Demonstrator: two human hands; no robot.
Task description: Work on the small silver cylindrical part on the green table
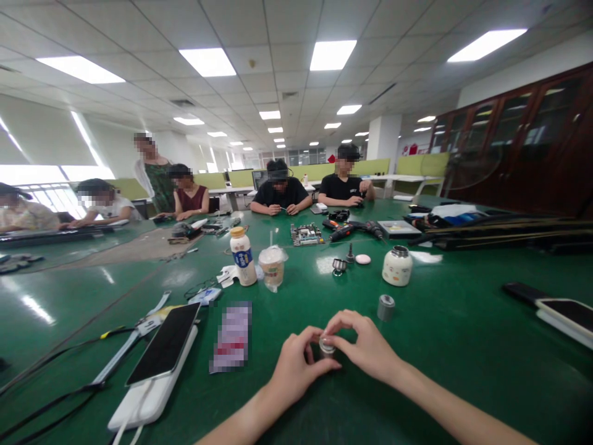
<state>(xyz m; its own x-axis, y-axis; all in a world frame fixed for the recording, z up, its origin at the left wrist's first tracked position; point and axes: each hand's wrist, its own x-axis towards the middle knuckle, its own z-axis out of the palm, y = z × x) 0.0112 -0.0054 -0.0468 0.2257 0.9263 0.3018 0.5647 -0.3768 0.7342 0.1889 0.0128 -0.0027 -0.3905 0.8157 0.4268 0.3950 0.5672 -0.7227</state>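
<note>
Close in front of me on the green table, both hands meet around a small round metal piece (327, 348) with a shiny, clear-looking top. My left hand (296, 366) curls around its side, thumb and fingers closed on it. From above, the fingertips of my right hand (364, 341) pinch its top edge. Fingers cover part of the piece, so its exact kind is unclear. Just beyond my right hand stands a grey metal cylinder (386, 308). Farther back are an uncapped cream flask (397, 267), a pink disc (363, 259), a shiny metal fitting (339, 266) and a dark stemmed part (351, 253).
Left of my hands lie a purple packet (232, 334) and a phone (164, 343) on a white block with cables. A drink bottle (243, 258) and plastic cup (273, 269) stand ahead. Beyond are a circuit board (306, 235) and power drill (343, 232). Several people sit opposite.
</note>
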